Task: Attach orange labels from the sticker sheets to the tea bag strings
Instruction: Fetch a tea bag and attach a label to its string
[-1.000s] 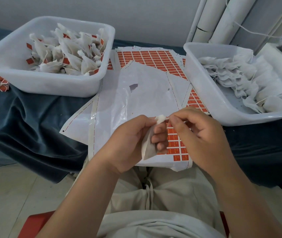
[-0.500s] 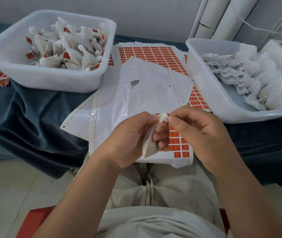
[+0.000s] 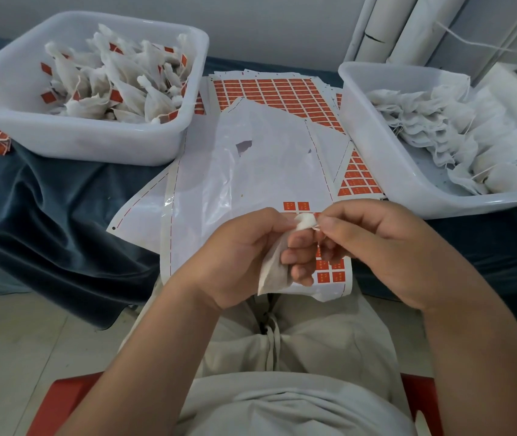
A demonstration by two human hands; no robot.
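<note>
White mesh bag (image 3: 271, 270) sits in my left hand (image 3: 244, 256), fingers curled round its body. Its gathered top pokes up between thumb and forefinger, over my lap at the near edge of the sheet (image 3: 219, 190). My right hand (image 3: 386, 247) pinches at the string (image 3: 316, 228) just beside that top; the thread is too fine for me to tell whether a label is on it yet. Orange labels (image 3: 329, 276) sit in a small block under my fingers, with a pair just above my left knuckles.

I judge I'm freeing the string end. The thread could slip from so small a pinch, and a hard tug could loosen the gathered top. A label folded crooked would stick to itself or to my fingertip. The sheet overhangs the cloth (image 3: 46, 215) onto my knees, so leaning on it could drag it off.

Labelled bags fill the left tub (image 3: 93, 146); plain ones wait in the right tub (image 3: 386, 184).
</note>
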